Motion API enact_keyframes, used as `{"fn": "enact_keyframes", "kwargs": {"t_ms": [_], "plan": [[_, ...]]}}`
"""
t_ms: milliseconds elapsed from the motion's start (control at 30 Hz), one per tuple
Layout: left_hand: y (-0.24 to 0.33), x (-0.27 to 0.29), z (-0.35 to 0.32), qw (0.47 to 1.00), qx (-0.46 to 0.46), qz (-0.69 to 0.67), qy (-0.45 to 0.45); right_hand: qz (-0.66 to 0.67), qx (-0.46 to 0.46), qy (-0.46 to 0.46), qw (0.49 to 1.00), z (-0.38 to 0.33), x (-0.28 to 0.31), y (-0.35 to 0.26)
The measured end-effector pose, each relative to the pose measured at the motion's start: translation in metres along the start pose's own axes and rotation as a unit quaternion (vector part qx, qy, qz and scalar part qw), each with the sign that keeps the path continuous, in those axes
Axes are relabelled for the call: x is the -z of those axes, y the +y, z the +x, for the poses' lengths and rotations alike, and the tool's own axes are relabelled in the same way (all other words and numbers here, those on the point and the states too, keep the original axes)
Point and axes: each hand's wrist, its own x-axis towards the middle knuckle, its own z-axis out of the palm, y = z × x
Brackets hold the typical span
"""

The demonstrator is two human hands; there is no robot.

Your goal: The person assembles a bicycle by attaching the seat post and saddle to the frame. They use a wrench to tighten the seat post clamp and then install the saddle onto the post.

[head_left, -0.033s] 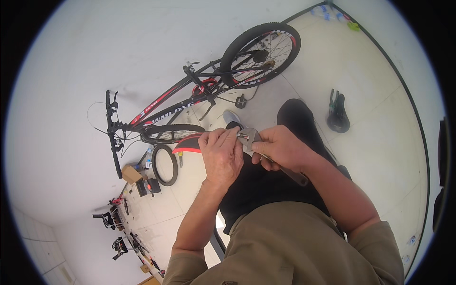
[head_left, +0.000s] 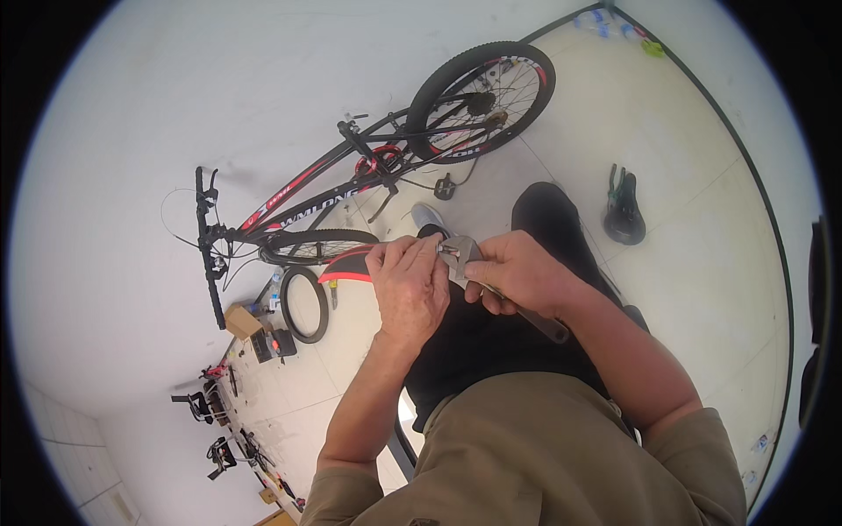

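My left hand (head_left: 410,289) is closed over one end of a black bicycle mudguard (head_left: 349,265) with red edges, which sticks out to the left. In my right hand (head_left: 526,272) is a silver adjustable wrench (head_left: 551,328), its handle slanting down to the right. The jaws are at a small metal fitting (head_left: 450,251) beside the left fingertips; whether they grip it tightly I cannot tell. Both hands are close together above my dark trousers. The left palm hides the mudguard's held end and the right fingers cover part of the wrench.
A black and red bicycle (head_left: 338,180) without a saddle leans against the white wall. A black saddle (head_left: 624,215) lies on the tiles to the right. Left of my hands are a loose tyre (head_left: 304,305), a cardboard box (head_left: 242,321) and, farther down, several scattered bicycle parts.
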Motion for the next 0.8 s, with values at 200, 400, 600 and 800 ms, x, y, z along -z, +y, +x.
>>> {"fn": "enact_keyframes", "kwargs": {"t_ms": [200, 400, 600, 800], "plan": [[-0.0005, -0.0052, -0.0018, 1.0, -0.004, 0.006, 0.002, -0.024, -0.007, 0.011, 1.0, 0.0004, 0.0013, 0.0007], [-0.0024, -0.0059, -0.002, 1.0, -0.006, 0.019, 0.01, -0.03, -0.012, 0.016, 0.999, -0.0002, 0.0009, -0.0008], [-0.0013, -0.0062, -0.0033, 1.0, -0.003, 0.017, 0.007, -0.056, -0.005, 0.017, 0.998, -0.0004, 0.0032, 0.0009], [-0.0006, -0.006, -0.0037, 1.0, 0.002, 0.014, 0.002, -0.048, -0.005, 0.003, 0.999, -0.0002, 0.0044, 0.0012]]}}
